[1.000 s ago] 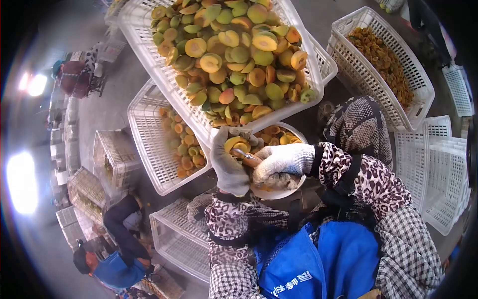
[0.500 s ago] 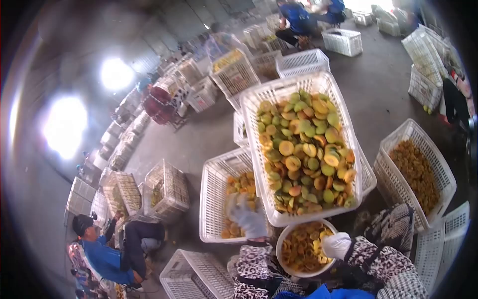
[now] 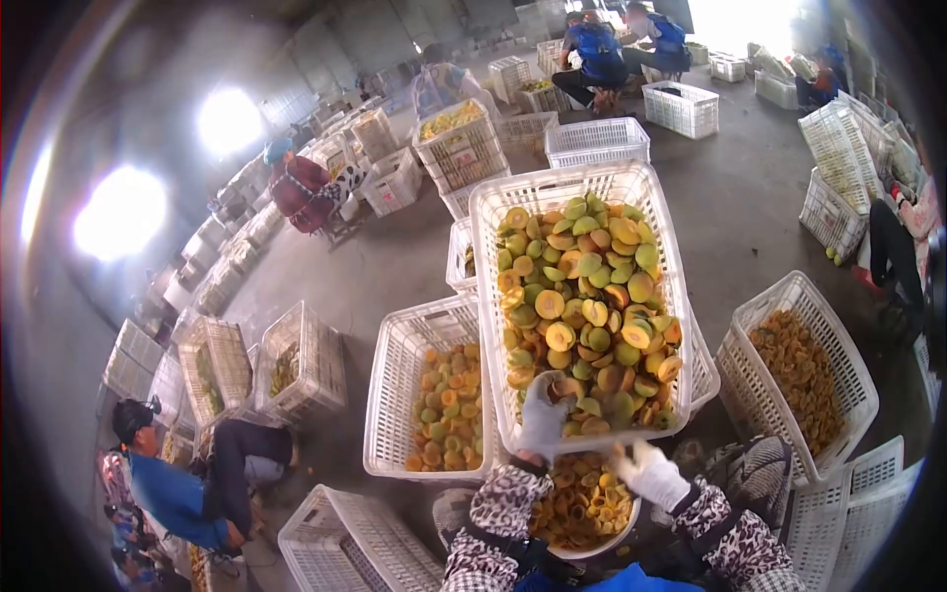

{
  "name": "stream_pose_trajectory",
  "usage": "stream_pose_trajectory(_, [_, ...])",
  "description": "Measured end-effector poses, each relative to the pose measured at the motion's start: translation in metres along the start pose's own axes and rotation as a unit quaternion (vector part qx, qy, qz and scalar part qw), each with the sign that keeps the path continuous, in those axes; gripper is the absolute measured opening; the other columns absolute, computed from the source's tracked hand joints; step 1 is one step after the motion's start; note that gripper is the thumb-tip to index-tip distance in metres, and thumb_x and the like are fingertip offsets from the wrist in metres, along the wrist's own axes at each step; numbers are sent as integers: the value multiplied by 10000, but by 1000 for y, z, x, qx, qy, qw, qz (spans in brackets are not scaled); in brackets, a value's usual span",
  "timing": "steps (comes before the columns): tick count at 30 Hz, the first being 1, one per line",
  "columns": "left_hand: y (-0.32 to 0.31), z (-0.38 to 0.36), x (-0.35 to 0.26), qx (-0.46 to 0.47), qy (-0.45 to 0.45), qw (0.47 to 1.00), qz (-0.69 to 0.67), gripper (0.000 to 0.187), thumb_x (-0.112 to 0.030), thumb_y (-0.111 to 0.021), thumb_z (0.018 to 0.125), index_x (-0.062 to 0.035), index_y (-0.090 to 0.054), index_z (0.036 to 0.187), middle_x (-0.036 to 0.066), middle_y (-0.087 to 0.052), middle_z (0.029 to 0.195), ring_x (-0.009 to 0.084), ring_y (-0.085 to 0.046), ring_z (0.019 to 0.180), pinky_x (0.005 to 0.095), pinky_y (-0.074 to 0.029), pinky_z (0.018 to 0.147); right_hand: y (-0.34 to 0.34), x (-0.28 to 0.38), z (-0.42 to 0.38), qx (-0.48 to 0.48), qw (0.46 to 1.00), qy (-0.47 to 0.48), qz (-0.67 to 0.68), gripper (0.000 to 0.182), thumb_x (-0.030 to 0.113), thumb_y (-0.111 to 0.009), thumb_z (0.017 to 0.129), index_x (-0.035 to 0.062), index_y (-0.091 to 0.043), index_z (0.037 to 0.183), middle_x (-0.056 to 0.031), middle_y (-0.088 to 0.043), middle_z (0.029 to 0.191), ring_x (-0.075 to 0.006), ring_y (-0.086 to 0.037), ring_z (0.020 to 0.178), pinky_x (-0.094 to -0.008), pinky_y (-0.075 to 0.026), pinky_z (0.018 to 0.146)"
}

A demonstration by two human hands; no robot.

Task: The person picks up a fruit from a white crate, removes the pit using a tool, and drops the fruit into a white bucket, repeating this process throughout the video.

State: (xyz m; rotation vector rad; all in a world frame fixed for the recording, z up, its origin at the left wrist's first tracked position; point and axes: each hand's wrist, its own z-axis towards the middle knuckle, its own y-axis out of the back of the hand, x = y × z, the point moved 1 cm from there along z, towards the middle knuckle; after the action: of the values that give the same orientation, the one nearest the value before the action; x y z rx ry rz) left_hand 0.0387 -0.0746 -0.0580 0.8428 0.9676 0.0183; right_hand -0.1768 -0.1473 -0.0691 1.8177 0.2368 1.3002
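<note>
My left hand point(image 3: 545, 416), in a pale glove, reaches over the front left of the big white crate point(image 3: 577, 181). Its fingers curl around an apricot half at the edge of the heap of halved green and orange apricots point(image 3: 592, 296). Just outside the front rim, my gloved right hand point(image 3: 653, 476) is above the white bowl point(image 3: 604, 550). Its fingertips are drawn together and blurred, so what they hold cannot be made out. Orange-brown apricot pieces point(image 3: 582, 508) fill much of the bowl, which is partly hidden under the crate's rim.
Left of the big crate stands another crate point(image 3: 380, 395) of apricot halves. A crate of brownish pieces point(image 3: 735, 370) is at right. Nested crates point(image 3: 360, 538) lie at front left. A person in blue point(image 3: 178, 498) sits at left; several others work farther back.
My left hand has moved from above the left crate into the big crate's front left corner. My right hand has come slightly up, toward the crate rim. The view has shifted a little.
</note>
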Motion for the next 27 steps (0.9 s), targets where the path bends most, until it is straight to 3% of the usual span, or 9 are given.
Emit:
stream_pose_trajectory(2, [29, -17, -32, 132, 174, 824, -523, 375, -11, -632, 865, -54, -530, 1223, 118, -584, 1148, 251, -589, 1066, 361, -491, 934, 18, 24, 13, -1, 953, -111, 282, 381, 387, -548, 926, 17, -589, 1001, -212, -672, 876, -400, -655, 758, -450, -523, 700])
stream_pose_trajectory(6, [46, -40, -58, 128, 205, 761, -602, 316, -121, -506, 972, 3, -495, 1263, 109, -594, 1130, 216, -574, 1100, 346, -483, 931, 28, 71, 15, 5, 920, -137, 366, 282, 323, -597, 907, 45, -581, 946, -177, -670, 847, -379, -650, 782, -435, -518, 679])
stream_pose_trajectory(8, [62, -44, -70, 131, 220, 714, -652, 348, -197, -457, 994, 7, -491, 1274, 122, -592, 1131, 206, -583, 1070, 325, -480, 925, 21, 86, 14, -73, 986, 114, 96, 217, 269, -614, 894, 69, -580, 970, -143, -667, 851, -342, -654, 765, -414, -516, 635])
stream_pose_trajectory(11, [56, -38, -39, 100, 253, 618, -737, 421, -359, -456, 981, 12, -530, 1166, 107, -604, 1016, 210, -594, 1000, 331, -507, 873, 9, 90, 13, -52, 983, 162, 71, 291, 300, -601, 890, 72, -561, 1068, -168, -658, 786, -372, -645, 718, -451, -514, 600])
stream_pose_trajectory(12, [68, -39, -40, 98, 136, 805, -569, 429, -379, -484, 962, 4, -532, 1147, 112, -605, 1018, 232, -604, 978, 354, -529, 843, 4, 84, 13, 1, 989, 115, 93, 319, 321, -604, 886, 63, -566, 1070, -178, -653, 772, -382, -643, 723, -459, -511, 603])
stream_pose_trajectory(14, [69, -32, -38, 79, 257, 538, -799, 383, -351, -477, 963, -15, -545, 1136, 125, -610, 1007, 269, -618, 917, 382, -537, 787, 13, 92, 14, -5, 990, 58, 125, 373, 350, -618, 870, 37, -571, 1067, -200, -643, 761, -391, -640, 707, -462, -503, 594])
stream_pose_trajectory(22, [54, -40, -37, 16, 270, 722, -637, 411, -417, -387, 1017, -43, -542, 1085, 112, -602, 985, 234, -590, 874, 379, -525, 775, 12, 96, 23, -38, 993, 111, 26, 305, 286, -634, 851, 59, -516, 1018, -185, -635, 781, -398, -640, 717, -466, -509, 601])
stream_pose_trajectory(24, [56, -45, -32, 80, 32, 928, -364, 345, -332, -443, 1019, -28, -496, 1174, 103, -569, 1125, 205, -607, 967, 347, -530, 862, 7, 92, 28, -23, 995, 84, 40, 289, 255, -628, 844, 53, -490, 998, -178, -627, 758, -402, -628, 675, -465, -503, 575])
stream_pose_trajectory(27, [55, -46, -30, 74, 172, 885, -426, 359, -341, -446, 1015, -17, -508, 1156, 116, -592, 1066, 193, -615, 926, 311, -535, 813, 9, 94, 32, -20, 990, 129, -53, 304, 225, -634, 820, 22, -473, 978, -166, -614, 709, -378, -624, 622, -446, -506, 546])
